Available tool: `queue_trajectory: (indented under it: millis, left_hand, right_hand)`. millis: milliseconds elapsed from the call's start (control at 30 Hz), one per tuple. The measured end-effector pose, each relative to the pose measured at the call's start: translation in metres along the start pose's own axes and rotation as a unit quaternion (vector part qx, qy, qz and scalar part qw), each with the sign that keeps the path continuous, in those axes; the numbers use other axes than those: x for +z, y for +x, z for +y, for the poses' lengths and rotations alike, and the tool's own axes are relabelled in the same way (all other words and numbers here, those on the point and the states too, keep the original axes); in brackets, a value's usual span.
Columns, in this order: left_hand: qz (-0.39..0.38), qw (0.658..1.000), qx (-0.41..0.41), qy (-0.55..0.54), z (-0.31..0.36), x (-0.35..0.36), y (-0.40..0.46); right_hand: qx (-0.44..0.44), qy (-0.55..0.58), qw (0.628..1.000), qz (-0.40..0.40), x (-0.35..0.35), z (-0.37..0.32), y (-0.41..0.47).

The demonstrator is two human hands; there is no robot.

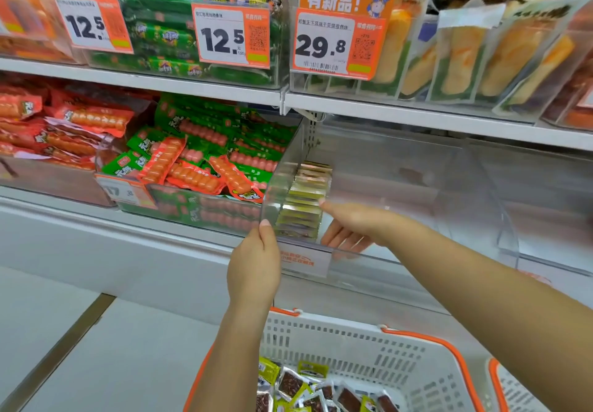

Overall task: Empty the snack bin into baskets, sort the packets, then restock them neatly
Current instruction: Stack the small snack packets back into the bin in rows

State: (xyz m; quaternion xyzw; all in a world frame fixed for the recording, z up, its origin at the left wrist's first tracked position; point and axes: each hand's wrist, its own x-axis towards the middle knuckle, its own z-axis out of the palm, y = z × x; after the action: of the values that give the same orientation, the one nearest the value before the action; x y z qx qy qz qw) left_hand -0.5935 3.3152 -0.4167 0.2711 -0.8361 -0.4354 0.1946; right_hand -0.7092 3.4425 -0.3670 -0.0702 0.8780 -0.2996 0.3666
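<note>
A clear plastic snack bin (417,186) sits on the lower shelf, mostly bare inside. A neat row of small packets (308,199) stands along its left wall. My left hand (255,270) grips the bin's front left corner, thumb on the wall. My right hand (349,228) reaches inside the bin, fingers spread against the right side of the packet row; I cannot see it clasping any packet. Below, a white basket with orange handles (385,357) holds several loose brown and yellow-green packets (308,389).
The neighbouring bin (205,167) on the left overflows with green and red sausage packs. The upper shelf (417,113) carries bins with price tags 12.5 and 29.8. The edge of a second basket (513,392) shows at the lower right. Grey floor lies at the left.
</note>
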Motion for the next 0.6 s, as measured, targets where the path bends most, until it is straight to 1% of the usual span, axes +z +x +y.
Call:
queue_trajectory:
  millis: [33,100,200,300,333,400,467,500,600]
  left_hand:
    - [0.004,1.000,0.004,0.009,-0.001,0.000,0.000]
    - [0.006,1.000,0.014,0.018,-0.003,-0.001,0.002]
    - [0.001,1.000,0.026,0.008,-0.006,-0.004,0.005]
    - [-0.004,0.999,0.036,-0.001,-0.005,-0.008,0.008]
    - [-0.004,0.999,0.037,0.000,-0.006,-0.008,0.009]
    - [0.001,0.999,0.040,0.005,-0.006,-0.008,0.009]
    - [0.001,0.999,0.044,0.014,-0.005,-0.008,0.009]
    - [0.000,0.999,0.045,0.017,-0.004,-0.008,0.009]
    - [0.001,0.998,0.052,0.017,-0.005,-0.008,0.008]
  right_hand:
    - [-0.003,0.037,0.999,0.033,-0.006,0.001,0.009]
    - [0.002,0.148,0.985,0.085,-0.016,-0.001,0.027]
    - [-0.017,0.304,0.945,0.121,-0.027,-0.012,0.052]
    - [-0.034,0.407,0.901,0.150,-0.030,-0.028,0.077]
    - [-0.034,0.422,0.893,0.155,-0.029,-0.031,0.085]
    - [-0.044,0.407,0.901,0.145,-0.027,-0.035,0.098]
    - [-0.056,0.404,0.901,0.146,-0.029,-0.035,0.100]
    - [-0.045,0.405,0.901,0.149,-0.032,-0.033,0.099]
    - [-0.045,0.423,0.888,0.175,-0.036,-0.028,0.104]
